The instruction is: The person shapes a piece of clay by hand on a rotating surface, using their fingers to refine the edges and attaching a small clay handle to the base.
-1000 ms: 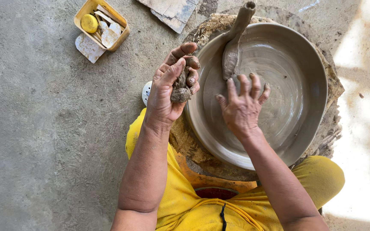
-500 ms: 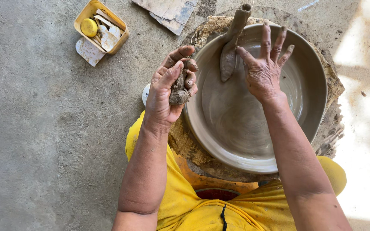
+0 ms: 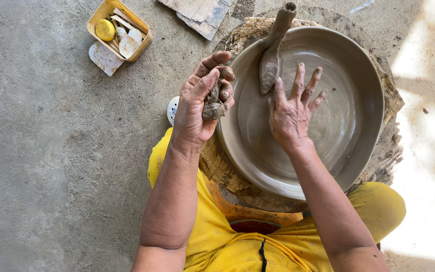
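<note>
A wide, shallow bowl of wet grey clay sits on a round turntable in front of me. My left hand is closed around a lump of wet clay just outside the bowl's left rim. My right hand lies flat with fingers spread on the inside of the bowl, near its left wall. A long strip of clay hangs over the far rim, its wider end lying inside the bowl just beyond my right fingertips.
A yellow tray with small shaping tools and a yellow sponge stands on the concrete floor at the far left. Flat boards lie beyond the bowl. A small white perforated disc shows beside my left wrist. Sunlight falls on the right.
My right hand went from the middle of the bowl up to the far rim by the clay strip, then came back down and left. The left hand stayed put, gripping the lump.
</note>
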